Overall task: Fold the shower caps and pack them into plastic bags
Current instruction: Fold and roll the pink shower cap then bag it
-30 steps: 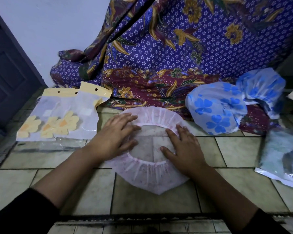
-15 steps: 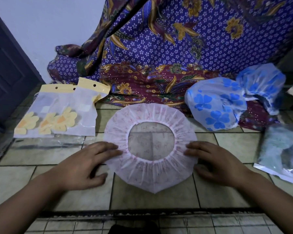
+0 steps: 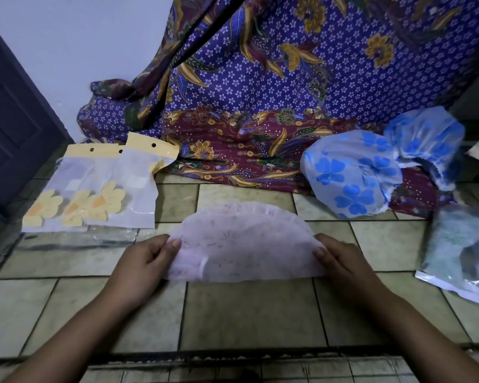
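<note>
Folded since a moment ago into a half-circle on the tiled floor point(image 3: 249, 313), the pink shower cap point(image 3: 244, 244) is pinched at each end by left hand point(image 3: 143, 265) and right hand point(image 3: 340, 262).

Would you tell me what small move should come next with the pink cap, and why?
Probably bring the right hand across to the left hand, folding the pink shower cap into a quarter: it forms a half-circle, pinched at both ends, and looks wider than the plastic bags.
</note>
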